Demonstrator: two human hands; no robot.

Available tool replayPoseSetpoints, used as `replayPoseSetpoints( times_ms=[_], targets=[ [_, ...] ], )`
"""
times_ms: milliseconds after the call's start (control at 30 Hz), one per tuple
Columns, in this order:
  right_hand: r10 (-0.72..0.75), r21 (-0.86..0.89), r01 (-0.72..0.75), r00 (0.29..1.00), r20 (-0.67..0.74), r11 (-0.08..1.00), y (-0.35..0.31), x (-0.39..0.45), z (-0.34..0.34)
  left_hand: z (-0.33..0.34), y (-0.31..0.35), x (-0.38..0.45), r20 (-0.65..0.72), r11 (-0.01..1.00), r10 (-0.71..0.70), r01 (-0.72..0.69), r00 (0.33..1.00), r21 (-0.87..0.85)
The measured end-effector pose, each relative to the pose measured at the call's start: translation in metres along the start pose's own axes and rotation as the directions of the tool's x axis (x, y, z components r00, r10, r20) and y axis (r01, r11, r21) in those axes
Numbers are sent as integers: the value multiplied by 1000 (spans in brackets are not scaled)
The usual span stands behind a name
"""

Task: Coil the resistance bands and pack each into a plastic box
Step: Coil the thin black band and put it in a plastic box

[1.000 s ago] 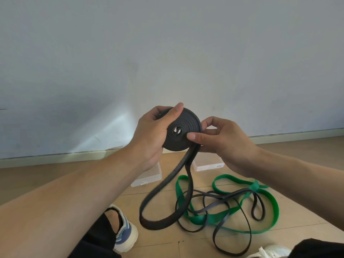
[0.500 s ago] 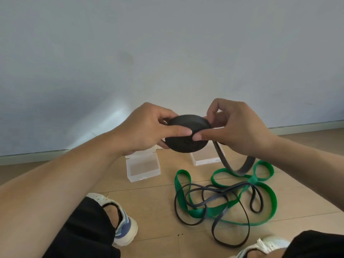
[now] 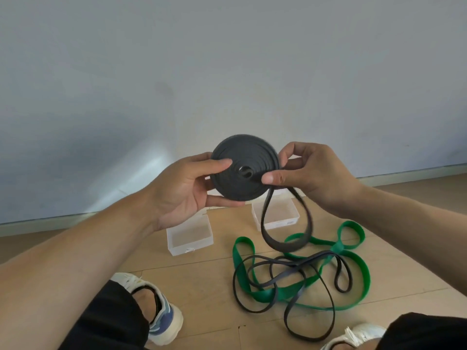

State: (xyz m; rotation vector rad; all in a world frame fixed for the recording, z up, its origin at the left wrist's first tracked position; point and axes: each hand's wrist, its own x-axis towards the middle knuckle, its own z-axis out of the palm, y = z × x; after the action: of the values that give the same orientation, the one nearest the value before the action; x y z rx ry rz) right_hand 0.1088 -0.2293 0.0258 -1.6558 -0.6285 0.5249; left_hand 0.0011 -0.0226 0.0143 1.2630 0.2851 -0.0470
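Note:
A dark grey resistance band is wound into a flat coil (image 3: pixel 243 157) held up in front of the wall. My left hand (image 3: pixel 187 188) grips the coil's left side, thumb on its face and fingers under it. My right hand (image 3: pixel 308 173) pinches the coil's right edge where the loose tail (image 3: pixel 283 238) hangs down in a short loop. On the floor lie a green band (image 3: pixel 353 271) and a thin black band (image 3: pixel 310 299), tangled together. Two clear plastic boxes stand open behind them, one on the left (image 3: pixel 189 236) and one on the right (image 3: pixel 278 215).
A grey wall with a pale baseboard (image 3: pixel 417 173) runs close behind the boxes. The floor is light wood. My knees in black shorts and my two white sneakers, left (image 3: pixel 156 309) and right (image 3: pixel 353 334), frame the bottom of the view.
The coil has been turned from flat to face-on and has grown as more band was wound on. The hanging tail is now a short loop lifted clear of the floor bands.

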Motion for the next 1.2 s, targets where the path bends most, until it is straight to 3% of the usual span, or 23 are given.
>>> replayPoseSetpoints(
  times_ms=[67,133,200,267,333,433,500,600,700,767,867,933,1100,1200],
  targets=[
    [-16,-305,16,1000,4,952,-3,-3,1,-1,-2,0,-21,934,69,-57,997,353],
    [-26,-581,53,998,55,812,-6,-7,6,7,-6,-3,13,670,185,-136,983,729],
    [-40,-714,119,991,126,690,-6,-11,14,18,-11,-5,61,495,183,-146,981,856],
    [-47,-748,169,982,182,642,-4,-13,19,24,-13,-5,77,407,174,-143,982,902],
    [-37,-692,153,983,180,705,-1,-12,18,21,-10,-3,70,452,175,-144,982,880],
    [-38,-477,68,997,72,876,1,-5,6,11,-2,0,-33,751,152,-94,988,653],
    [-41,-408,52,999,36,911,4,-2,-1,4,0,1,-79,898,106,-61,991,437],
    [-25,-326,38,999,44,945,6,-4,0,0,-2,1,-55,972,60,-46,997,230],
    [-13,-289,26,999,48,957,8,-3,2,-1,-5,0,-40,986,46,-39,998,159],
    [-26,-352,44,998,58,935,8,-2,3,2,-8,1,-57,941,75,-52,996,334],
    [0,-454,79,985,170,887,7,-6,9,9,-13,1,11,642,170,-119,985,757],
    [48,-497,76,972,231,865,7,-9,12,13,-16,0,50,540,150,-124,987,833],
    [60,-537,3,993,100,844,4,-1,-4,-4,-9,7,-33,691,114,-56,993,721],
    [62,-530,-6,994,88,848,-4,0,-12,-13,-6,9,-10,676,65,-37,998,736]
  ],
)
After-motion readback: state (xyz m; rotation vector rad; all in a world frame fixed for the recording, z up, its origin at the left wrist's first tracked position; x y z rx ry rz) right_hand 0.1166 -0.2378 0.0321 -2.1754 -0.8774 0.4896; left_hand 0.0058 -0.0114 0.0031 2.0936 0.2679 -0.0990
